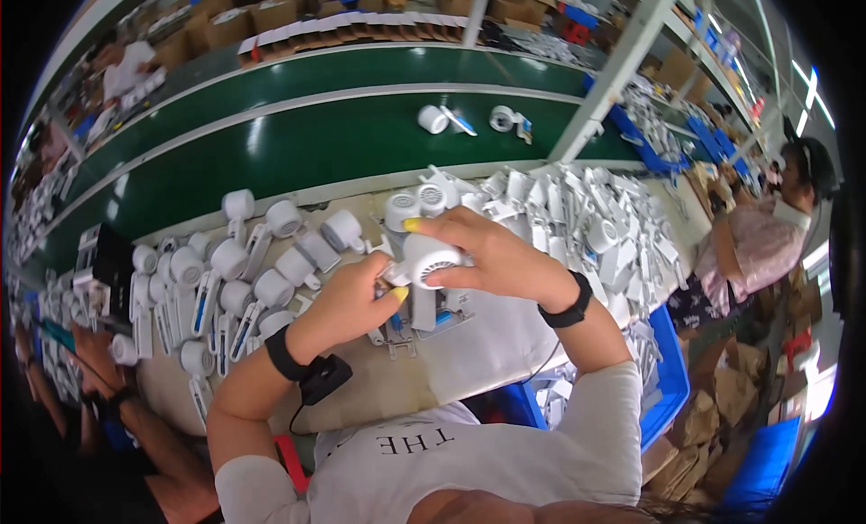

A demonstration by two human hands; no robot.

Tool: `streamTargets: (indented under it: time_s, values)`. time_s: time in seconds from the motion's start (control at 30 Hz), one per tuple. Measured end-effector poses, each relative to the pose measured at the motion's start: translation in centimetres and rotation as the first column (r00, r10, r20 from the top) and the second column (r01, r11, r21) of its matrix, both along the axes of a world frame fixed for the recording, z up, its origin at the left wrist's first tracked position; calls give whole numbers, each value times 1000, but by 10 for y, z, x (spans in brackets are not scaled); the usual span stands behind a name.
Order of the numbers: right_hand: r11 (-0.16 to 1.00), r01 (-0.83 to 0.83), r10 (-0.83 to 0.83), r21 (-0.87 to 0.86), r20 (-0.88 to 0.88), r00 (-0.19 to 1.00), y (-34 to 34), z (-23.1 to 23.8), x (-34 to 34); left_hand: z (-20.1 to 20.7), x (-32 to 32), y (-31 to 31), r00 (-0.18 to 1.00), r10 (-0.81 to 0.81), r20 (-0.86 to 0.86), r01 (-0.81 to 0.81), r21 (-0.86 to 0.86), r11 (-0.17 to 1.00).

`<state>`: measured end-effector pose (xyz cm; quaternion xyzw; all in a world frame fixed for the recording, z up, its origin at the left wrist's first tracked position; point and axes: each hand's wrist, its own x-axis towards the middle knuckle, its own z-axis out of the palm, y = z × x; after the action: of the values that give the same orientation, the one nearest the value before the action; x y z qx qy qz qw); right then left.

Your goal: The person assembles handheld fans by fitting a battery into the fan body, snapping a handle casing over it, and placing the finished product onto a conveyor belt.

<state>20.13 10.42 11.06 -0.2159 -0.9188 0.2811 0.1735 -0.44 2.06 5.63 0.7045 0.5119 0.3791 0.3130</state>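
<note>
Above the middle of the table, a white handheld fan (428, 257) with a round, slotted head is between my two hands. My right hand (494, 258) wraps its thumb and fingers around the head. At the other side, my left hand (345, 298) is closed at the fan's narrow handle end, which its fingers partly hide. Just below the hands, a clear fixture with small metal parts (403, 348) lies on the table. More white fan heads (402, 208) stand just beyond my fingers.
Several assembled fans (230, 258) crowd the table's left. White plastic shells (586, 222) heap on the right, above a blue bin (669, 371). A black adapter (325, 380) sits near the front edge. Beyond runs a green conveyor (307, 143). Co-workers are at left and right (753, 244).
</note>
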Motion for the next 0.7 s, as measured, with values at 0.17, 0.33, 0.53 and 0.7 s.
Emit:
streamTargets:
  time_s: [0.17,0.33,0.53,0.7]
  values:
    - [998,7,-25,-59,-322,946,-12,-51,-4,-9,-6,-8,974,-93,205,131,-181,975]
    - [912,266,-352,-313,-263,898,2,-71,34,-25,-10,-20,632,94,769,184,-267,946]
    - [385,787,-923,482,181,340,65,-127,116,-27,-13,4,443,97,891,119,-166,979]
    - [473,831,-870,293,302,390,61,-115,118,-29,-5,9,435,147,888,200,-254,946]
